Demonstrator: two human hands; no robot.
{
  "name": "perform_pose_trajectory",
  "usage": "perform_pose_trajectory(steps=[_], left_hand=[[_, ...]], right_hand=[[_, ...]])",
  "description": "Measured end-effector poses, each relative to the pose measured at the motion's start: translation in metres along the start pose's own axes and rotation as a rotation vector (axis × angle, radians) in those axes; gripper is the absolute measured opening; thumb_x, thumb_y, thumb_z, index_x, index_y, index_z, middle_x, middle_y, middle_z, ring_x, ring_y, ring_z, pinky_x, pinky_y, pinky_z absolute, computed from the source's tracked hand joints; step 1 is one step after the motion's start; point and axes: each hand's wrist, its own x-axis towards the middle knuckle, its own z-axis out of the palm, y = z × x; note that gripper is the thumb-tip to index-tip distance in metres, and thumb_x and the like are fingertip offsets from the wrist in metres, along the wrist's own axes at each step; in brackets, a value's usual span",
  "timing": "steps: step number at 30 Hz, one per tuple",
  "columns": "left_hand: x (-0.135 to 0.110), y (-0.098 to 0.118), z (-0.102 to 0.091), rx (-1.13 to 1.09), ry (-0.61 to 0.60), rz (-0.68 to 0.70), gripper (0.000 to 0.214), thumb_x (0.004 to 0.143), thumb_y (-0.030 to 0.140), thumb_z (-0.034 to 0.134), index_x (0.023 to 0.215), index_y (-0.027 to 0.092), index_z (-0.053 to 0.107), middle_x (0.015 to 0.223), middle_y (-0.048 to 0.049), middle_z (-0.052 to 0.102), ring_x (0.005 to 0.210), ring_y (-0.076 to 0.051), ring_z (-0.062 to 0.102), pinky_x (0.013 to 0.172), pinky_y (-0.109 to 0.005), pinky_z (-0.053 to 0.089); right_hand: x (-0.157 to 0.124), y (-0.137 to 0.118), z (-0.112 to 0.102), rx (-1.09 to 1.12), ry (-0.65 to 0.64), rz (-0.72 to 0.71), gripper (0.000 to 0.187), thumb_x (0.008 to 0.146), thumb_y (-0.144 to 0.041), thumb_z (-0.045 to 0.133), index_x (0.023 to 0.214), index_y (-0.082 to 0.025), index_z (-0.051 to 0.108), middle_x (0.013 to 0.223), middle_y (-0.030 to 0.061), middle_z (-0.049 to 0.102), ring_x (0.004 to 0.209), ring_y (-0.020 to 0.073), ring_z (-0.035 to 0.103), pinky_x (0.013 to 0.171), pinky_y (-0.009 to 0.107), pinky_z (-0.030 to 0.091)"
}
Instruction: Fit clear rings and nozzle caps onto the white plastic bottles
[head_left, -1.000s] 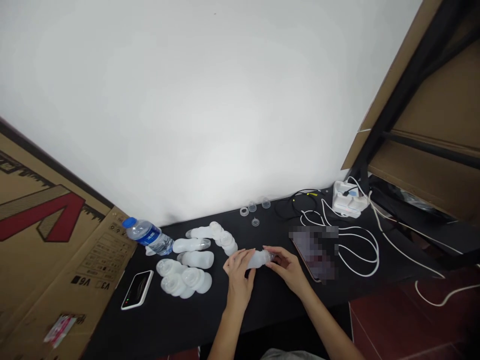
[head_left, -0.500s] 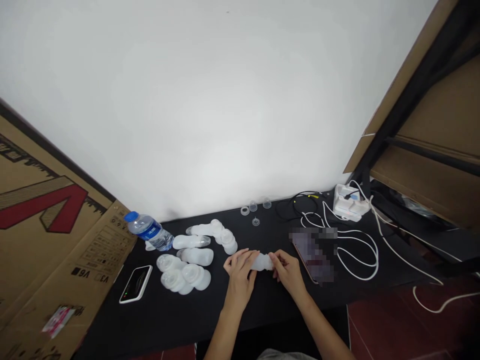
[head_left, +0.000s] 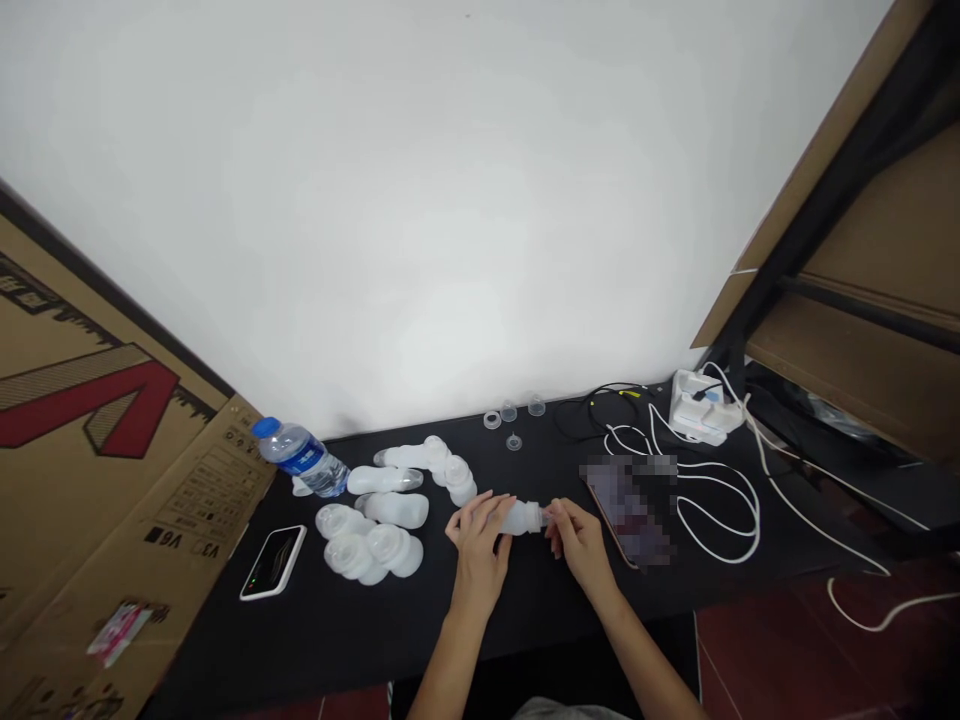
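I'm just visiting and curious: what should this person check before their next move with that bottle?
1. Hold on the bottle: ok. The left hand and right hand both touch the frosted plastic bottle.
2. Bottle's narrow end: cannot tell. The right hand covers it.
3. Small clear plastic parts: ok. They lie apart from both hands.
4. Other frosted bottles: ok. They sit apart from the left hand, though the nearest is close.
5. Pixelated phone: not ok. It lies tight beside the right hand.
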Motion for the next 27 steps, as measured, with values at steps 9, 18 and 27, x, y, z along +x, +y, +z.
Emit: perform_pose_trajectory(steps=[9, 18, 27], left_hand=[[0.0, 0.001, -0.002, 0.001, -0.014, -0.016, 0.058, 0.095, 0.001, 0.055, 0.141, 0.033, 0.07, 0.139, -0.0071, 0.076, 0.14, -0.032, 0.061, 0.111, -0.052, 0.039], [-0.001, 0.002, -0.001, 0.013, 0.032, 0.038, 0.056, 0.097, 0.003, 0.058, 0.141, 0.034, 0.071, 0.137, -0.0064, 0.077, 0.136, -0.031, 0.064, 0.111, -0.052, 0.041], [-0.003, 0.0, -0.002, -0.012, -0.025, 0.039, 0.053, 0.098, 0.008, 0.059, 0.143, 0.032, 0.07, 0.135, -0.0085, 0.077, 0.134, -0.032, 0.063, 0.112, -0.055, 0.04]], right_hand=[[-0.002, -0.015, 0.0, -0.179, -0.018, -0.114, 0.053, 0.109, -0.065, 0.052, 0.075, -0.025, 0.059, 0.06, -0.0027, 0.054, 0.056, 0.0154, 0.052, 0.055, 0.027, 0.04], [0.0, -0.01, -0.001, -0.125, -0.014, -0.086, 0.064, 0.111, -0.067, 0.044, 0.063, -0.024, 0.051, 0.056, -0.0028, 0.045, 0.053, 0.0149, 0.045, 0.054, 0.028, 0.038], [-0.003, -0.01, -0.003, -0.004, -0.17, -0.073, 0.039, 0.098, -0.059, 0.073, 0.116, -0.024, 0.076, 0.093, 0.0047, 0.074, 0.07, 0.019, 0.07, 0.058, 0.027, 0.058]])
